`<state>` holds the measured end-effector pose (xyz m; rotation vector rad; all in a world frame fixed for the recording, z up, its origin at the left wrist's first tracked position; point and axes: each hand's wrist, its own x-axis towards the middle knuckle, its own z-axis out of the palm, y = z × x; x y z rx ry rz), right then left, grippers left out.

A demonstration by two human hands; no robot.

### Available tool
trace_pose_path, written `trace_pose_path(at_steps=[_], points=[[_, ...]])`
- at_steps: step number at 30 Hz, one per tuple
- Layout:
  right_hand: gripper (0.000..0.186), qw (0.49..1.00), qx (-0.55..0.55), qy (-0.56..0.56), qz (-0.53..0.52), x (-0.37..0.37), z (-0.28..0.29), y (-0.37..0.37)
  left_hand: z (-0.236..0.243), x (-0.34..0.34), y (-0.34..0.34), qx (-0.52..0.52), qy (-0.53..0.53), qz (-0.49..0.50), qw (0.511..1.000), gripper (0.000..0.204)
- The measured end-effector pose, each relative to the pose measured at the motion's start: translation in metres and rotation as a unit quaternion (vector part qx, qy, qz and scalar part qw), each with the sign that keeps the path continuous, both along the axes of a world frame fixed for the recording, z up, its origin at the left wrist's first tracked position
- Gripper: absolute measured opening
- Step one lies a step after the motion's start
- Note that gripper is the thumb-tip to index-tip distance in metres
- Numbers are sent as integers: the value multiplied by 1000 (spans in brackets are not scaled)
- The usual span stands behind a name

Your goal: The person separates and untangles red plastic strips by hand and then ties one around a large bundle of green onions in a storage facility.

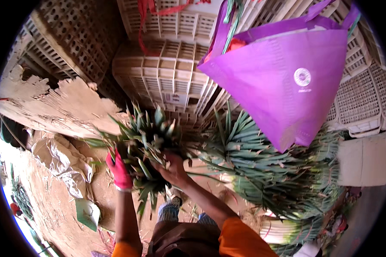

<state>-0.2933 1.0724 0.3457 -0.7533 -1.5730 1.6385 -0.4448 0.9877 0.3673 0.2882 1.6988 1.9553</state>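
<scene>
A thick bunch of green onions [152,139], its dark green leaf ends fanned upward and outward, is between my two hands in front of me. My left hand [122,172], in a red-pink glove, is closed around the leaves on the bunch's left side. On the right side, my bare right hand [173,169] grips the same bunch, its fingertips partly hidden among the leaves. Close to my right arm lies a large heap of green onions [261,165], leaf ends toward me and white stalks [281,230] showing at the lower right.
Stacked plastic crates [158,70] stand ahead. A purple bag [283,81] hangs over the heap's far part. To the left are a torn-edged board [60,107], a crumpled pale sack [62,160] and a green piece [88,214] on the dirt floor. White blocks [364,160] stand at right.
</scene>
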Motion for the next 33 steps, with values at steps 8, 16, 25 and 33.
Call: trace_pose_path(at_steps=[8,16,25,33], points=[[53,966,224,-124,-25,-5,47,36,-26,-86,11,-5,55,-87,995,44],[56,948,271,-154,-58,49,64,16,96,0,-93,-189,328,16,925,49],[57,957,273,-70,-67,140,80,-3,68,158,-150,-125,129,68,981,59],[18,954,-210,-166,-134,408,-96,-177,12,264,-153,-237,-80,-233,940,29]])
